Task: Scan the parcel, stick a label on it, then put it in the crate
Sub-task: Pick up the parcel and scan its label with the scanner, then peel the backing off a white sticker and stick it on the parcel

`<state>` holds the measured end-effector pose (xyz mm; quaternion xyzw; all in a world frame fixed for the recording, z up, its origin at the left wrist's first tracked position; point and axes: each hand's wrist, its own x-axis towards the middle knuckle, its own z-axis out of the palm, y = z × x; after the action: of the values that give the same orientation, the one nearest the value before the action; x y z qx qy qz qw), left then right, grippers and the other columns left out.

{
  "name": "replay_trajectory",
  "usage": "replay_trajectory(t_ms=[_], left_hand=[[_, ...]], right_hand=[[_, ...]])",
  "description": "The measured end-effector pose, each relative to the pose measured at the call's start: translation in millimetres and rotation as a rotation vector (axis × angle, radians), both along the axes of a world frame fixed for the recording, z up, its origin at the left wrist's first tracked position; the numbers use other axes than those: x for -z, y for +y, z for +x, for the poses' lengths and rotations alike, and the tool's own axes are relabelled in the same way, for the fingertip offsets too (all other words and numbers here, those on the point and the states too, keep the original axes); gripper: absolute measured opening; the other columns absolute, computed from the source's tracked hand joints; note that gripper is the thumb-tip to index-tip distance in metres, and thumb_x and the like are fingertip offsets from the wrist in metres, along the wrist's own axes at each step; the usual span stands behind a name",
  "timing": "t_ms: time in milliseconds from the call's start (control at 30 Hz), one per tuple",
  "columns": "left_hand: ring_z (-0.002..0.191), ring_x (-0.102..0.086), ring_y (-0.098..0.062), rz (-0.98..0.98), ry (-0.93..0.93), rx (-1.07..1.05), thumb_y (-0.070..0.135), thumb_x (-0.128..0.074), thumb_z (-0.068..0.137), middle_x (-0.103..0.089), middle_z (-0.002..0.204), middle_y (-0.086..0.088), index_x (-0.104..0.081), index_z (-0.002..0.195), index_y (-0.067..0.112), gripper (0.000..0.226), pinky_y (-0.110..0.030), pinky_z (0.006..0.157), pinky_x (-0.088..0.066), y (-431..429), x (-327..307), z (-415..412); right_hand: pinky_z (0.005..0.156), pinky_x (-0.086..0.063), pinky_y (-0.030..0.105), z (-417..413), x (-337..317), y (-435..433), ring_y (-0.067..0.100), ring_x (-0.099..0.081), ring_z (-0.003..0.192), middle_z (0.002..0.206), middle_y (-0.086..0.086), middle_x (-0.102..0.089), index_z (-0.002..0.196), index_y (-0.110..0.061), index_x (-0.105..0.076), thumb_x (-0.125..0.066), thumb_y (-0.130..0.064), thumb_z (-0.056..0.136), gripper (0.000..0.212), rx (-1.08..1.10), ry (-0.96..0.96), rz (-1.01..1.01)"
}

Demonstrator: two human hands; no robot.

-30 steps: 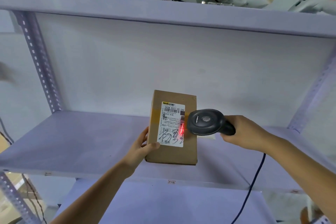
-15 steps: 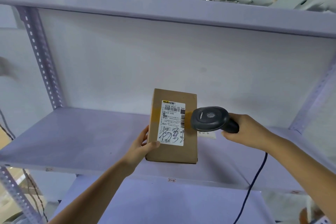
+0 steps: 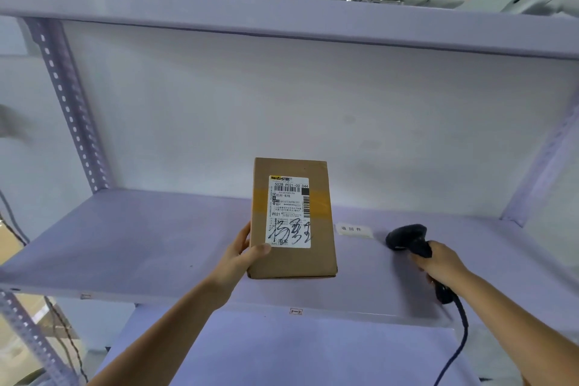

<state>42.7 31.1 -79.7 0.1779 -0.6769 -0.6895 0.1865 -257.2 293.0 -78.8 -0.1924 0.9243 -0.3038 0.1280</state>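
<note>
Resting upright in left hand [image 3: 239, 255]: parcel [image 3: 291, 219]

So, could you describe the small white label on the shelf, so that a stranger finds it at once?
Look at the middle shelf of the pale purple rack. The small white label lies flat on it, between the cardboard parcel in the left hand and the black scanner in the right hand. It alone is loose and bears three printed characters.

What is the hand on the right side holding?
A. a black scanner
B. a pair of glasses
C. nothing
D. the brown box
A: the right hand grips the black scanner over the shelf, while the left hand holds the brown box.
</note>
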Motion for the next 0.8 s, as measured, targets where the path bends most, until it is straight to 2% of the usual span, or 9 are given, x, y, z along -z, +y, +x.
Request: replay_trajectory(t_ms=[67,200,333,467,600,667,733,800], left_hand=[[0.113,-0.064,-0.002,-0.003,0.006,0.003,0.046,-0.069,0.067,-0.066,0.13,0.014,-0.045,0.141,0.034,0.079,-0.022,0.08,-0.056,-0.2,-0.2,0.0],[0.114,-0.065,-0.004,-0.004,-0.002,0.016,0.047,-0.068,0.069,-0.065,0.131,0.013,-0.045,0.141,0.036,0.077,-0.028,0.086,-0.056,-1.8,0.3,-1.3],[0.115,-0.064,-0.008,0.006,-0.012,0.013,0.047,-0.067,0.069,-0.066,0.131,0.013,-0.047,0.14,0.036,0.074,-0.031,0.091,-0.055,-2.4,2.1,-2.7],[0.116,-0.064,-0.007,0.012,-0.021,0.014,0.047,-0.066,0.069,-0.066,0.13,0.013,-0.047,0.139,0.036,0.073,-0.036,0.097,-0.053,-3.6,2.7,-3.8],[0.109,-0.067,-0.003,0.012,-0.026,0.018,0.048,-0.066,0.068,-0.068,0.125,0.017,-0.05,0.136,0.038,0.071,-0.032,0.091,-0.055,-1.8,0.0,-6.4],[0.107,-0.067,-0.002,0.007,-0.027,0.022,0.048,-0.065,0.067,-0.069,0.124,0.018,-0.05,0.135,0.038,0.07,-0.036,0.092,-0.053,-1.6,-0.8,-7.5],[0.109,-0.067,-0.005,0.013,-0.032,0.022,0.048,-0.065,0.068,-0.068,0.125,0.017,-0.049,0.136,0.038,0.071,-0.042,0.096,-0.05,-3.1,0.6,-8.4],[0.113,-0.066,-0.008,0.028,-0.031,0.023,0.048,-0.066,0.067,-0.068,0.126,0.015,-0.05,0.135,0.038,0.07,-0.035,0.092,-0.054,-4.9,1.6,-7.3]], right_hand=[[0.051,-0.044,0.027,-3.7,8.2,-2.6,0.024,-0.059,0.05,0.069,0.012,-0.066,0.081,-0.005,-0.055,-0.058,-0.025,0.091,0.022,0.029,0.035,0.007],[0.058,-0.039,0.032,-7.4,12.3,-11.5,0.027,-0.055,0.069,0.078,0.01,-0.059,0.091,-0.002,-0.055,-0.057,-0.026,0.094,0.025,0.058,0.116,0.064],[0.049,-0.034,0.029,-7.2,13.3,-18.3,0.026,-0.051,0.066,0.08,0.012,-0.055,0.094,-0.003,-0.046,-0.055,-0.024,0.096,0.023,0.105,0.13,0.079],[0.05,-0.035,0.031,-9.6,16.0,-22.9,0.029,-0.053,0.071,0.085,0.016,-0.055,0.107,0.006,-0.051,-0.055,-0.023,0.096,0.032,0.153,0.149,0.072],[0.061,-0.042,0.033,-10.0,15.9,-26.6,0.031,-0.053,0.074,0.087,0.016,-0.054,0.113,0.008,-0.05,-0.055,-0.023,0.096,0.036,0.186,0.128,0.069],[0.068,-0.048,0.036,-6.8,11.3,-28.3,0.033,-0.056,0.081,0.094,0.016,-0.056,0.119,0.004,-0.045,-0.057,-0.03,0.094,0.045,0.225,0.075,0.087],[0.088,-0.049,0.046,-2.1,3.1,-30.2,0.038,-0.053,0.107,0.119,0.02,-0.052,0.134,-0.001,-0.033,-0.064,-0.043,0.087,0.071,0.292,0.045,0.159],[0.101,-0.037,0.053,8.7,-8.7,-34.5,0.039,-0.036,0.129,0.142,0.022,-0.034,0.147,-0.009,-0.017,-0.068,-0.047,0.082,0.091,0.329,0.172,0.165]])
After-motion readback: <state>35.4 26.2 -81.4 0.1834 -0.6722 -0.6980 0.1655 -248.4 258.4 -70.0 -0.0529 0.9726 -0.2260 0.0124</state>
